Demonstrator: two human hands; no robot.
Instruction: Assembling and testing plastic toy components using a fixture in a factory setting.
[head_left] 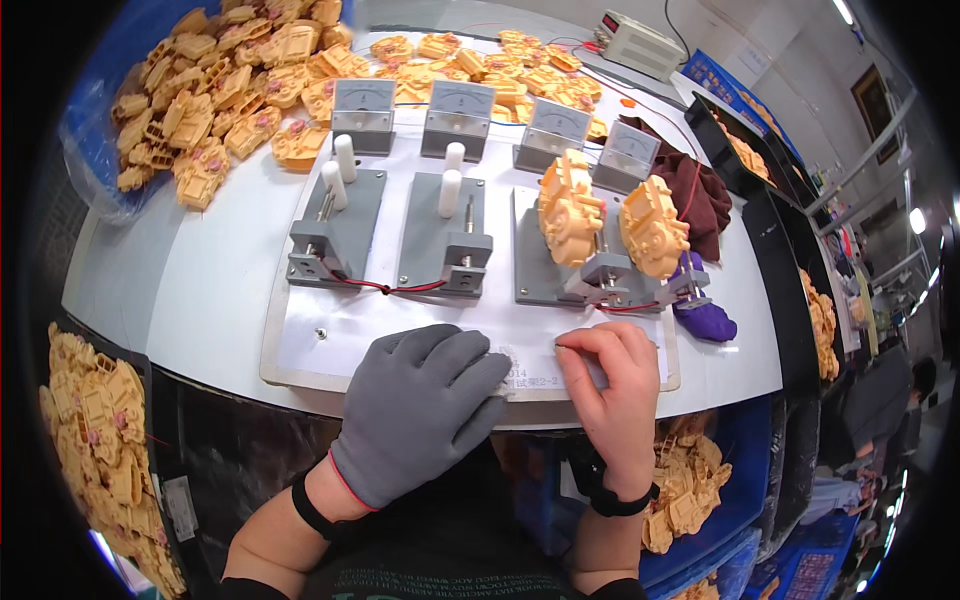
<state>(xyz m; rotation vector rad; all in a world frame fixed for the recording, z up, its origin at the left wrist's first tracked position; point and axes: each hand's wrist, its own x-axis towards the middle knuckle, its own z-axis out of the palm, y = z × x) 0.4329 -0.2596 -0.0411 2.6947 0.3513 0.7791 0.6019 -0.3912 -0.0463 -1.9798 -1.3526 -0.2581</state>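
My left hand [425, 410], in a grey glove, hovers over the front edge of a white test board [345, 350]. Its fingers are bent together, thumb near the index fingertip; anything between them is too small to make out. Bare and to its right, my right hand [615, 400] has thumb and index tip brought together in a pinch, with nothing recognisable between. Beyond it, two yellow-orange plastic gear housings [570, 212] [653, 228] sit upright on the right-hand grey fixtures. Two left fixtures [350, 225] [425, 235] carry white pegs and no housing. Neither hand touches a fixture.
Four analog panel meters [457, 105] line the board's back. Piled housings fill a blue bin [90, 150] at far left. More lie in a tray [100, 420] on the left and a blue crate [735, 500] below right. Purple cloth [708, 318] lies beside the right fixture.
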